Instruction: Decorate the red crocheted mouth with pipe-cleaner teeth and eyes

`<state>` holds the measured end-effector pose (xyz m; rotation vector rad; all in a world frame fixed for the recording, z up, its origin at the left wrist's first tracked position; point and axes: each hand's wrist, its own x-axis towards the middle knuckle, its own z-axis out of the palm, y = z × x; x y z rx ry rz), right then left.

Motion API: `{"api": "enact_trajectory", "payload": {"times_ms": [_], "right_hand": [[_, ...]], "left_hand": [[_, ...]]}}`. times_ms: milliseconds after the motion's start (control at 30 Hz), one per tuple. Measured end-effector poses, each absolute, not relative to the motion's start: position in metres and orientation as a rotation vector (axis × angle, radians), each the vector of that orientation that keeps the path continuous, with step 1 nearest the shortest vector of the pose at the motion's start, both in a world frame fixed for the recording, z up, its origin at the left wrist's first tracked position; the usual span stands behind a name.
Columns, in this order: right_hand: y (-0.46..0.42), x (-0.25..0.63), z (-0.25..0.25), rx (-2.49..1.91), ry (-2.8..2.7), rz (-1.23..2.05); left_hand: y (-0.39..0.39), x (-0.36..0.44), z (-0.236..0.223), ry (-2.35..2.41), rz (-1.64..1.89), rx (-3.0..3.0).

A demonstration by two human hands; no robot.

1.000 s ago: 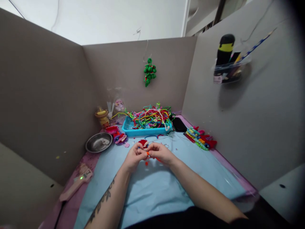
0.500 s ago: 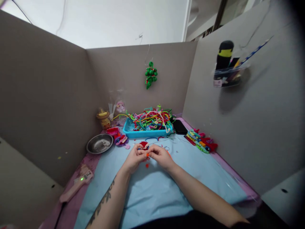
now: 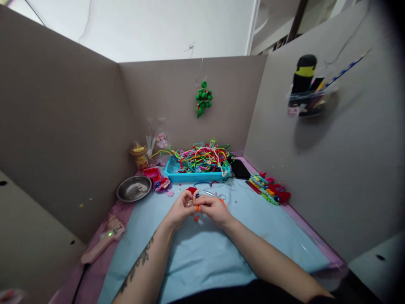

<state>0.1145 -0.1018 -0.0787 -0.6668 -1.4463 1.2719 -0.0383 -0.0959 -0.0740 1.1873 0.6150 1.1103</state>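
My left hand and my right hand meet above the blue sheet, fingers closed in pinches. Between their fingertips is a small orange fuzzy piece, which both seem to grip. A red, white and blue fuzzy piece shows just beyond my left fingers; whether that hand holds it I cannot tell. Below the fingertips is another orange bit. More orange material peeks out behind my right hand. Past that hand lie slim metal scissors, partly hidden.
A blue tray heaped with colourful pipe cleaners stands at the back. At left are a metal bowl, fuzzy pieces and a pink glue gun with a green light. A black phone and pipe-cleaner bundles lie right.
The view has shifted slightly. My fingertips have moved a little apart, baring more of the orange piece, and the metal scissors show more clearly behind my right hand.
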Motion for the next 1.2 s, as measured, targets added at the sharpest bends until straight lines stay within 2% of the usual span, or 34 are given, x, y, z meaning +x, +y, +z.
{"api": "enact_trajectory", "payload": {"times_ms": [167, 400, 900, 1067, 1200], "right_hand": [[-0.101, 0.113, -0.081, -0.762, -1.456, 1.073], [-0.106, 0.112, -0.078, -0.87, -1.513, 0.922], [-0.095, 0.115, -0.09, -0.903, -1.335, 1.265], [-0.096, 0.115, -0.089, -0.783, -1.27, 1.366], [-0.095, 0.113, -0.089, -0.746, -1.238, 1.372]], "left_hand": [[-0.091, -0.036, -0.079, 0.743, 1.279, 1.283], [-0.093, -0.036, -0.079, 0.909, 1.316, 1.493], [-0.092, -0.04, -0.078, 0.825, 1.49, 1.997], [-0.095, -0.038, -0.073, 0.897, 1.507, 1.879], [-0.094, -0.035, -0.077, 0.873, 1.467, 1.521]]}}
